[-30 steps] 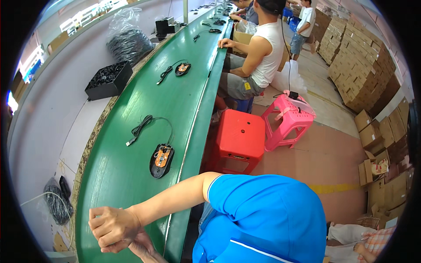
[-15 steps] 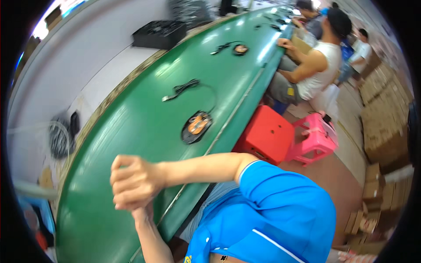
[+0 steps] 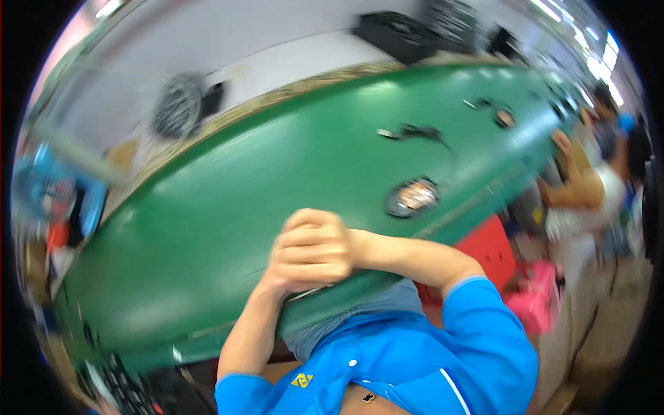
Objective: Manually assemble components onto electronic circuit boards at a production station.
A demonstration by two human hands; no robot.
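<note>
You're leaning over a long green conveyor belt that curves across the whole view. A pale wall lies beyond it, and the picture is smeared by motion.

Your hands sit together at the near edge of the belt. Your right hand is folded over your left hand, with the fingers curled tight. Each hand grips the other, and no object shows between them, though anything small inside the clasp would be hidden.

The nearest thing is a dark oval shell with an orange inside. It lies flat on the belt, up and to the right of the clasp, apart from your knuckles and just beyond your right forearm. Its long axis seems to run roughly along the belt, tipped a little upward to the right, but the blur makes this uncertain. It lies on your right arm's side, so your right hand looks the better placed to it.

Farther out the same way lies a loose black cable, and beyond that a second small unit, well apart from your hands.

At the far right a co-worker rests an arm on the belt. A red stool stands just past your right elbow.
</note>
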